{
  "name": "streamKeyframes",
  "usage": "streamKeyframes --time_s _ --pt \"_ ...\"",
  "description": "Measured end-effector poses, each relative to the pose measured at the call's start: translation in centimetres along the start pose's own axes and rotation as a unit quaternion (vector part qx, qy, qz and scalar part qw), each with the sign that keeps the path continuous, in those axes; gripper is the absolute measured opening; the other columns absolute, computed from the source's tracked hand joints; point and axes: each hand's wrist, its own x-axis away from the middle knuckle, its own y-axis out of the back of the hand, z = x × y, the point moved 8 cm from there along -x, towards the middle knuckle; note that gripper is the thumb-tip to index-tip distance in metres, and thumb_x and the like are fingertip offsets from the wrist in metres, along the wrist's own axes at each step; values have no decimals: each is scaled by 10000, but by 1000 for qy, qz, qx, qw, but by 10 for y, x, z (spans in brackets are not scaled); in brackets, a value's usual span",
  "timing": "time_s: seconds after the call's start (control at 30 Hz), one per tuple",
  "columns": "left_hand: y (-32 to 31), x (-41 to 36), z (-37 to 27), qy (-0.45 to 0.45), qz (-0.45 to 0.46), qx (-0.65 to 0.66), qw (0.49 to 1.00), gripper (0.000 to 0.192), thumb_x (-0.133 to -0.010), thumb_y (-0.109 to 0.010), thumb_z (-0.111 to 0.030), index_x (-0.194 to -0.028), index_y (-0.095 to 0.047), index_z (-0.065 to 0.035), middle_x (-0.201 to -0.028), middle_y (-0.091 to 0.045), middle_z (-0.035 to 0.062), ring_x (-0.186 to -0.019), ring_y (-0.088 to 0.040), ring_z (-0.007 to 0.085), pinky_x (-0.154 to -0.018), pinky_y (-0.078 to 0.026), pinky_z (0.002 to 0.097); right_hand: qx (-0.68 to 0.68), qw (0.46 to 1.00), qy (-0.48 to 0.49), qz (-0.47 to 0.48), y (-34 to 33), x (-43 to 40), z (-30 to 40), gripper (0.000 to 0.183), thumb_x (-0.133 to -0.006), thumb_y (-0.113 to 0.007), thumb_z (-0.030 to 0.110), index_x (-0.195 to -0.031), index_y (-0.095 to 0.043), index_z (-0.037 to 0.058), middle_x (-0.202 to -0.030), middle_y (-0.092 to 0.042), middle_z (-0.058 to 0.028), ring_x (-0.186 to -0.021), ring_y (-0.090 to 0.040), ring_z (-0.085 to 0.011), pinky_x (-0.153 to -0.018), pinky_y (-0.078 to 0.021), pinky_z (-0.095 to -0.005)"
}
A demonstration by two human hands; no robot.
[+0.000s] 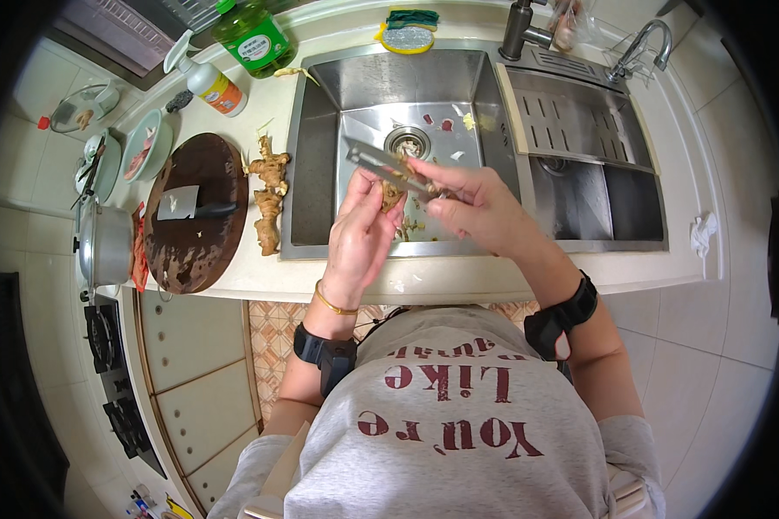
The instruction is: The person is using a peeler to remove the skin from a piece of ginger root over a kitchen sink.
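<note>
Above the near part of a steel sink (409, 254), my left hand (362, 237) grips a small piece of ginger root (391, 194) between thumb and fingers. My right hand (483, 207) holds a peeler-like metal tool (389, 165), somewhat blurred, slanting across just above the ginger. Its exact type is not plain. Scraps of peel (410, 227) and reddish bits (447, 124) lie on the sink floor around the drain (408, 141). More knobbly ginger roots (268, 207) lie on the counter along the sink's left edge.
Left of the ginger, a cleaver (180, 202) lies on a round wooden chopping board (201, 259). Beyond stand a green bowl (162, 146), a metal pot (111, 240), a spray bottle (214, 87) and a green detergent bottle (253, 39). Sponges (406, 39) and a faucet (516, 32) are behind the sink.
</note>
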Motion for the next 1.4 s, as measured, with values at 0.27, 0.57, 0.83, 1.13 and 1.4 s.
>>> streamKeyframes --time_s 0.27,0.57,0.83,1.13,1.4 --pt "-5 -3 -2 14 10 11 1000 165 -920 -356 -120 -1054 -423 -51 -903 -465 30 -777 -391 107 -704 -337 225 -232 971 -62 10 -1 5 -2 560 -806 -536 54 -1326 -331 59 -786 -527 -41 -536 -432 -62 -467 -357 -198" --pt "-2 -4 -3 -7 -11 -17 1000 149 -914 -384 -118 -1048 -415 -61 -929 -480 32 -775 -388 105 -726 -338 231 -237 967 -72 54 -17 3 -2 627 -804 -522 45 -1356 -225 19 -888 -562 -80 -527 -431 -66 -485 -379 -199" --pt "-2 -4 -5 -1 -22 -52 998 130 -912 -390 -118 -1026 -422 -66 -945 -484 23 -807 -401 90 -729 -334 225 -220 970 -82 61 -16 3 -4 626 -803 -515 44 -1358 -227 27 -874 -552 -87 -524 -429 -63 -494 -386 -195" --pt "1 -5 -7 -11 -29 -97 995 236 -916 -385 -124 -1135 -430 -46 -1005 -496 18 -828 -413 88 -749 -337 228 -234 965 -99 64 -18 5 -7 629 -807 -513 52 -1367 -225 64 -842 -530 -90 -520 -418 -59 -494 -382 -190" --pt "-1 -1 1 8 -12 -27 1000 226 -914 -381 -108 -1130 -432 -66 -1032 -500 40 -878 -435 104 -809 -353 252 -134 990 -43 31 -10 1 -7 594 -782 -519 17 -1336 -310 58 -836 -546 -7 -527 -400 -32 -461 -347 -176"
